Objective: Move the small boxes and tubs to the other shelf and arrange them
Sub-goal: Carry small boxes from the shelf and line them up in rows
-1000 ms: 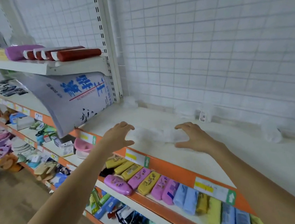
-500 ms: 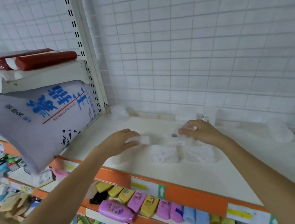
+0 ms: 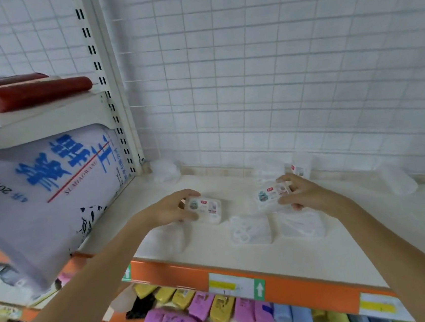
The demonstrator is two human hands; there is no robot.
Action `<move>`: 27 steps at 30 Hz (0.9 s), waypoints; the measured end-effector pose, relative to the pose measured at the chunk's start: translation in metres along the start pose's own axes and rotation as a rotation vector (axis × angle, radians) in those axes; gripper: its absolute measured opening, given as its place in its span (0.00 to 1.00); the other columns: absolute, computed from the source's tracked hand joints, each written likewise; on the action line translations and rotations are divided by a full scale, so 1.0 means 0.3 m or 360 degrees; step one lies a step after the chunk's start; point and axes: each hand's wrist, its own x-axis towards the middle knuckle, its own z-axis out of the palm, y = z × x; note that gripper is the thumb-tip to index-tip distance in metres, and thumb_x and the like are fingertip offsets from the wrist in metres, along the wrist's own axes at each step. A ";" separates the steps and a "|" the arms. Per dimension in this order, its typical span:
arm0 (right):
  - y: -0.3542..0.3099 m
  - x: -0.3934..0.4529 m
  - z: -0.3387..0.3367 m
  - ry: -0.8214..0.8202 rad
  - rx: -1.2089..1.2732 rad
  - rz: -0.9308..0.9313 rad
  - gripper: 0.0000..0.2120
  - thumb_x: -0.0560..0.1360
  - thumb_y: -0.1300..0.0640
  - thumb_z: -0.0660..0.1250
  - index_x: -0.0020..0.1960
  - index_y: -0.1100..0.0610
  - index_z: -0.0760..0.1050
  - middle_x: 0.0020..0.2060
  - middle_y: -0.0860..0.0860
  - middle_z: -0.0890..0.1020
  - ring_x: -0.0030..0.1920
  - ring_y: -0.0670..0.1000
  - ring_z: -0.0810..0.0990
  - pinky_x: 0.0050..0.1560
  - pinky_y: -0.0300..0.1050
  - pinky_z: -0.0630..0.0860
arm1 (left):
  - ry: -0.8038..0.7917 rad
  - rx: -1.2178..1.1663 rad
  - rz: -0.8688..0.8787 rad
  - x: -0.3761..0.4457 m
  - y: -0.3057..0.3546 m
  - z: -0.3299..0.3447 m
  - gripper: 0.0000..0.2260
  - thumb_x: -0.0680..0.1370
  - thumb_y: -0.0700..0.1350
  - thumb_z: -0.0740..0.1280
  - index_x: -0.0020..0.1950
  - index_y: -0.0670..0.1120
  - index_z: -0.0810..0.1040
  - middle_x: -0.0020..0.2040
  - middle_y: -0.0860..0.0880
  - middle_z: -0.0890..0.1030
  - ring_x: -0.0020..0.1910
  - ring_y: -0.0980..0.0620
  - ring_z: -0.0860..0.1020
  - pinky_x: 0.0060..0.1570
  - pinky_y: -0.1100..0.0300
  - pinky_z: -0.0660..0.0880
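A small box (image 3: pixel 206 208) is gripped by the left hand (image 3: pixel 170 209) and another box (image 3: pixel 273 193) by the right hand (image 3: pixel 302 193), both just above the white shelf (image 3: pixel 322 249). Picking up appears underway; carrying to the other shelf is called for next.

1. On the shelf (image 3: pixel 322 249), the left hand (image 3: pixel 170 209) holds the left box (image 3: pixel 205 208); the right hand (image 3: pixel 301 193) holds the right box (image 3: pixel 273 195), the two well apart.
2. Two packets (image 3: pixel 251 229) lie side by side before the boxes, nearer the shelf's front edge.
3. A tub (image 3: pixel 301 168) stands behind the right hand, by the back grid (image 3: pixel 275 74).
4. A big sack (image 3: pixel 38 196) lies left of the shelf.
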 end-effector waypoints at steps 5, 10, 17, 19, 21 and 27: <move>0.001 -0.008 0.016 -0.0024 -0.0145 -0.0014 0.32 0.65 0.61 0.76 0.61 0.46 0.65 0.52 0.53 0.76 0.52 0.53 0.78 0.54 0.46 0.76 | 0.0084 0.0344 0.0106 0.013 -0.051 0.017 0.32 0.68 0.47 0.75 0.69 0.49 0.65 0.59 0.50 0.68 0.53 0.53 0.72 0.47 0.68 0.70; 0.009 -0.016 0.037 0.0336 -0.0568 -0.0167 0.33 0.60 0.50 0.79 0.60 0.51 0.67 0.54 0.49 0.70 0.52 0.50 0.74 0.51 0.41 0.72 | 0.0301 0.0394 0.0244 0.029 -0.054 0.026 0.29 0.68 0.46 0.75 0.66 0.48 0.67 0.57 0.52 0.70 0.51 0.54 0.72 0.46 0.68 0.67; 0.044 -0.188 -0.022 0.0770 -0.0502 -0.0281 0.32 0.61 0.52 0.79 0.61 0.51 0.69 0.52 0.46 0.71 0.49 0.48 0.75 0.46 0.35 0.73 | 0.0651 0.0395 0.0532 0.050 0.042 0.046 0.29 0.67 0.45 0.76 0.65 0.46 0.70 0.59 0.49 0.69 0.61 0.48 0.66 0.60 0.61 0.62; 0.075 -0.285 -0.065 0.0897 -0.0478 -0.0292 0.33 0.61 0.53 0.79 0.62 0.51 0.69 0.53 0.46 0.71 0.49 0.47 0.75 0.49 0.39 0.74 | 0.0671 0.0298 0.0609 0.042 0.114 0.087 0.30 0.67 0.45 0.76 0.66 0.46 0.70 0.59 0.51 0.69 0.61 0.49 0.67 0.62 0.59 0.63; 0.113 -0.397 -0.105 0.1033 -0.0496 -0.0304 0.32 0.61 0.54 0.79 0.62 0.52 0.70 0.53 0.46 0.72 0.49 0.47 0.75 0.50 0.40 0.73 | 0.0666 0.0187 0.0682 0.030 0.193 0.147 0.32 0.67 0.44 0.76 0.67 0.47 0.68 0.58 0.53 0.69 0.57 0.52 0.69 0.59 0.59 0.66; 0.270 -0.765 -0.202 0.1379 -0.0538 -0.0170 0.32 0.61 0.57 0.79 0.62 0.53 0.71 0.52 0.48 0.71 0.48 0.48 0.74 0.46 0.38 0.71 | 0.0428 -0.0066 0.0985 0.013 0.410 0.406 0.30 0.65 0.42 0.78 0.60 0.55 0.67 0.56 0.55 0.73 0.53 0.55 0.75 0.52 0.66 0.70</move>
